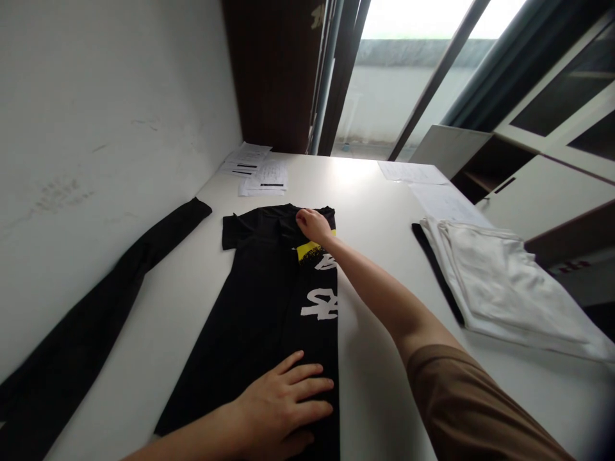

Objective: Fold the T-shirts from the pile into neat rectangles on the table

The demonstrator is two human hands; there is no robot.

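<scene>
A black T-shirt (254,301) with a yellow band and white lettering lies folded lengthwise on the white table. My left hand (288,403) rests flat on its lower part, fingers spread. Farther up, near the collar and shoulder, my right hand (313,224) has its fingers curled together on the fabric. The fingertips are partly hidden, but they appear to pinch the cloth. One short sleeve of the shirt sticks out to the left.
Left of the shirt lies a long black garment (100,307) along the wall. Folded white clothes (509,282), with a black piece under them, sit at the right edge of the table (375,358). Paper sheets (264,176) lie at the far left end, more papers (432,186) at the far right.
</scene>
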